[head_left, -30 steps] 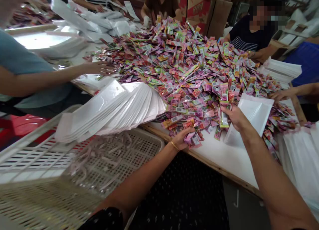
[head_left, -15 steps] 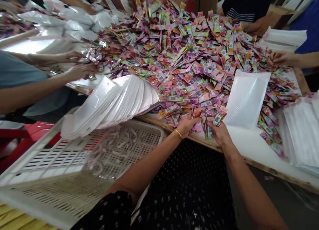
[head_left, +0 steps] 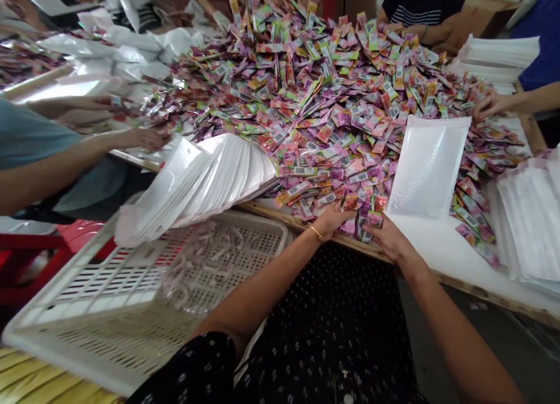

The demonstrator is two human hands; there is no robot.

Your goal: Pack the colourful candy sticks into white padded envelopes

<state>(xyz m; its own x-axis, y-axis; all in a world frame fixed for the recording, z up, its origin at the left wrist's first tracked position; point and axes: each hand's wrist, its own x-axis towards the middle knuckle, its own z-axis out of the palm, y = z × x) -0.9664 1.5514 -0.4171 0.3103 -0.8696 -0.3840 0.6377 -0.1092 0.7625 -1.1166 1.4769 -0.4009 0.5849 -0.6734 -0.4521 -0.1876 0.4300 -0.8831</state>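
A big heap of small colourful sachets [head_left: 306,112] covers the table. At its near edge my left hand [head_left: 330,221] is closed round a few sachets [head_left: 349,202], palm side hidden. Just to the right, my right hand [head_left: 391,239] pinches more sachets [head_left: 375,218] between thumb and fingers. The two held groups nearly meet above the table's wooden edge. Beyond my right hand lies a white padded envelope [head_left: 431,168], flat on the table and partly against the heap.
A fanned stack of white envelopes [head_left: 205,179] overhangs a white plastic basket [head_left: 266,232] with paper strips inside. More envelopes [head_left: 531,217] are stacked at right. Co-workers' hands [head_left: 142,139] work at left, and another person's hand [head_left: 492,105] at right. Filled white packages [head_left: 126,54] lie at back left.
My right hand has turned and drawn its sachets closer to my left hand. My left hand has barely moved. The co-workers' hands at left and right have shifted.
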